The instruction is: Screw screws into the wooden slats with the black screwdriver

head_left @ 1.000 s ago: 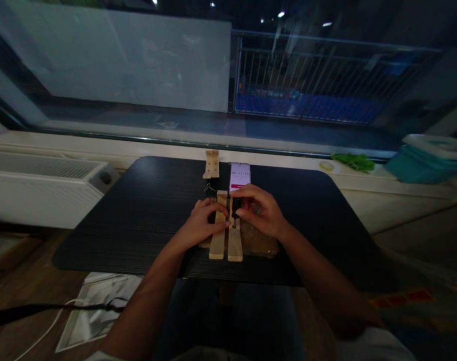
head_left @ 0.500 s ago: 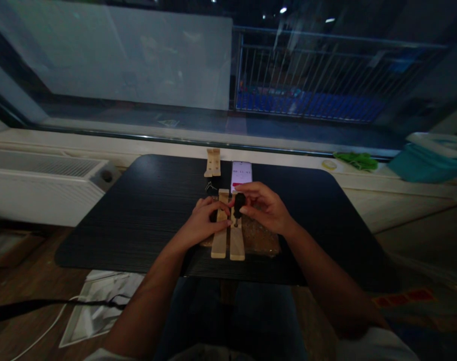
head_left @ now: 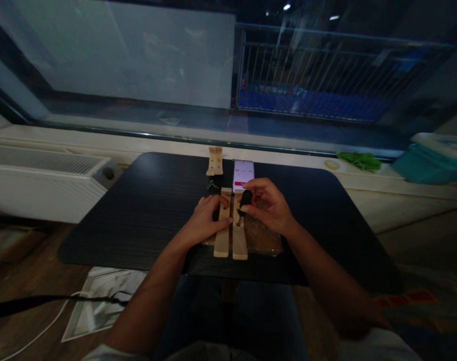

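Two pale wooden slats [head_left: 230, 235] lie side by side on a dark table [head_left: 145, 210], over a brownish clear bag [head_left: 264, 238]. My left hand [head_left: 205, 220] rests on the left slat, fingers curled over it and pressing it down. My right hand [head_left: 268, 205] pinches a small black-handled screwdriver [head_left: 244, 199], held tilted with its tip down on the right slat.
A lit phone [head_left: 243, 174] lies just beyond the slats, with another small pair of wooden pieces [head_left: 215, 161] and a few screws [head_left: 211, 185] to its left. A white radiator [head_left: 43, 180] stands left; a teal tub [head_left: 431, 163] and green cloth [head_left: 358, 160] sit on the sill.
My right hand has lifted slightly and tilted the screwdriver, so its black handle now shows above the right slat. My left hand stays on the left slat.
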The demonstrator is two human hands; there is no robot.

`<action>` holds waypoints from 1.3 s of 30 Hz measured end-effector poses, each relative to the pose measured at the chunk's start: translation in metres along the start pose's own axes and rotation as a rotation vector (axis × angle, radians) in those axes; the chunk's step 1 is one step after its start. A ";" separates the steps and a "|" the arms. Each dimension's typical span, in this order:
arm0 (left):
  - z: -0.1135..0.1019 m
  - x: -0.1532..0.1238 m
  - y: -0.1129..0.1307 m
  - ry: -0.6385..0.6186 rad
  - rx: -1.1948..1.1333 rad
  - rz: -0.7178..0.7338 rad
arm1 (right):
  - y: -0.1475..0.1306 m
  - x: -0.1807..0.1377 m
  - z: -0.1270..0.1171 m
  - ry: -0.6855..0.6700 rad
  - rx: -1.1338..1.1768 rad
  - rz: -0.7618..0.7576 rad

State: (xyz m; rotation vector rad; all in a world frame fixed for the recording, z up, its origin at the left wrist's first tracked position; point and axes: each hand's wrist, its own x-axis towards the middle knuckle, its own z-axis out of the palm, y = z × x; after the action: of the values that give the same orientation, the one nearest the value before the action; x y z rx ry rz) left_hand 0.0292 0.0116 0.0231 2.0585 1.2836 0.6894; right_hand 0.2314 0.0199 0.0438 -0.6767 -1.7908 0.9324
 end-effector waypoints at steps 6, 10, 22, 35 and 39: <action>0.002 0.000 -0.004 0.014 0.019 0.008 | 0.002 0.000 0.001 0.029 -0.020 -0.022; 0.003 0.001 -0.005 0.016 0.030 0.017 | 0.001 0.002 0.001 0.067 -0.053 -0.120; 0.002 0.001 -0.003 0.008 0.028 0.028 | -0.004 0.000 -0.004 -0.065 -0.107 -0.201; 0.002 0.001 -0.003 -0.012 0.050 0.030 | -0.003 -0.003 -0.005 -0.099 -0.064 -0.067; 0.003 0.002 -0.005 -0.013 0.054 0.041 | -0.001 -0.002 -0.005 -0.095 -0.057 -0.115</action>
State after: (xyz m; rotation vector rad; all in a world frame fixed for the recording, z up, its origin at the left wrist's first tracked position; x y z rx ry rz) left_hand 0.0289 0.0143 0.0175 2.1344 1.2687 0.6655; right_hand 0.2374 0.0189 0.0450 -0.5667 -1.9256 0.8517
